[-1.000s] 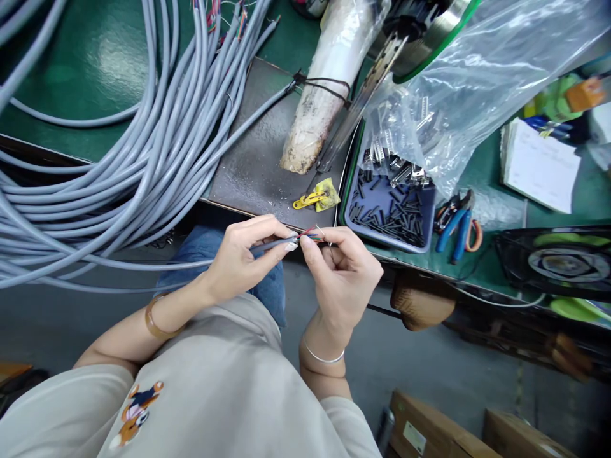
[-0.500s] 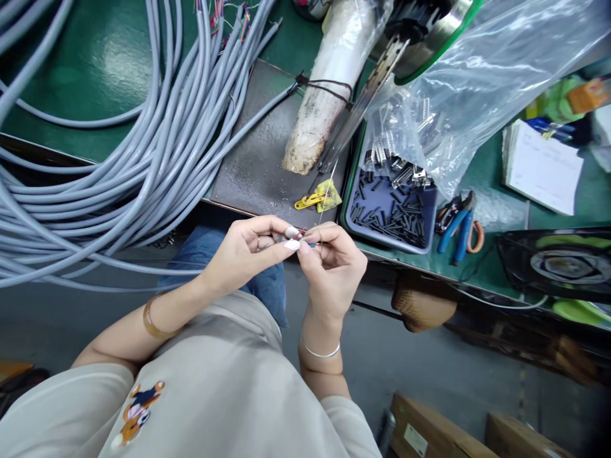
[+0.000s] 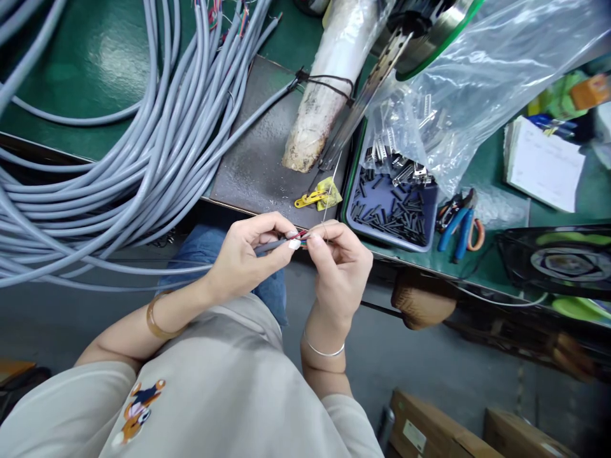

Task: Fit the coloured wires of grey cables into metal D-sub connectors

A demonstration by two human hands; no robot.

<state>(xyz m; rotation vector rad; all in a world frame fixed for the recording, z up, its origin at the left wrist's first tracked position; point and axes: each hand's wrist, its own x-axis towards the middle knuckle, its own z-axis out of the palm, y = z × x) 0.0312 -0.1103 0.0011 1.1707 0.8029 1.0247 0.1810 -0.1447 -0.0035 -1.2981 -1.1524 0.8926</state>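
Note:
Pinched between thumb and fingers of my left hand (image 3: 252,251) is the end of a grey cable (image 3: 271,245), its thin coloured wires (image 3: 300,235) fanning out toward the right. My right hand (image 3: 338,261) is closed on the tips of these wires, close beside the left fingertips. A thin silvery solder strand (image 3: 333,184) runs down from the metal guide (image 3: 365,95) to the right fingers. Just beyond the hands, a yellow clip-like tool (image 3: 309,199) lies by a yellow sponge piece (image 3: 329,193) on the dark plate (image 3: 252,149).
Many grey cables (image 3: 143,172) cover the left side. A purple tray (image 3: 432,219) holds black tubes and metal connectors. Right of it lie blue-handled cutters (image 3: 461,232), a notepad (image 3: 544,164) and a black fan-like object (image 3: 563,262). A wrapped post (image 3: 329,83) stands behind the hands.
My right hand has shifted slightly right, away from the left fingertips, so more of the coloured wires shows. More of the grey cable end is visible in my left hand.

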